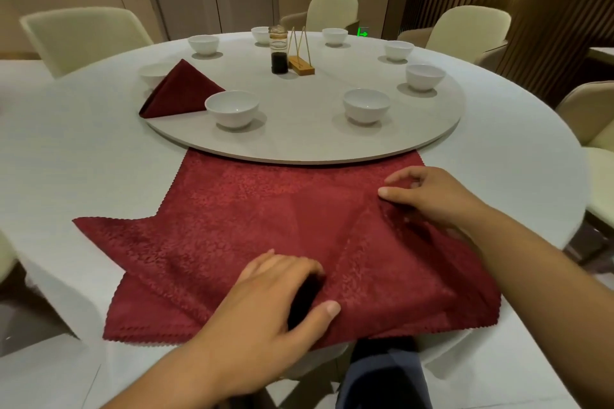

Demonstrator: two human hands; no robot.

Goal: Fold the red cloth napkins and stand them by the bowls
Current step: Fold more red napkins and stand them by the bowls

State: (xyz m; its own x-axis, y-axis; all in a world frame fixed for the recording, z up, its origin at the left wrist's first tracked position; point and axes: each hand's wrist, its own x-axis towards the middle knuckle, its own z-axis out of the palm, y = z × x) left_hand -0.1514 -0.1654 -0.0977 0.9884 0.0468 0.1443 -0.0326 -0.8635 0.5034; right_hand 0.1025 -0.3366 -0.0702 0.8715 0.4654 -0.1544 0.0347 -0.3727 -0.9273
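A pile of red cloth napkins (232,226) lies spread on the white tablecloth at the near edge of the round table, its far edge tucked under the turntable. My right hand (428,197) pinches a fold of the top napkin at the right. My left hand (282,289) grips the cloth near the front, fingers curled into it. One folded red napkin (181,91) stands as a pointed shape on the turntable's left side, between two white bowls (232,108). Several more white bowls (366,105) ring the turntable.
The grey turntable (299,143) carries a dark sauce bottle (279,51) and a wooden stand with thin sticks (300,60) near its middle. Cream chairs (83,36) surround the table (66,159). A door stands behind.
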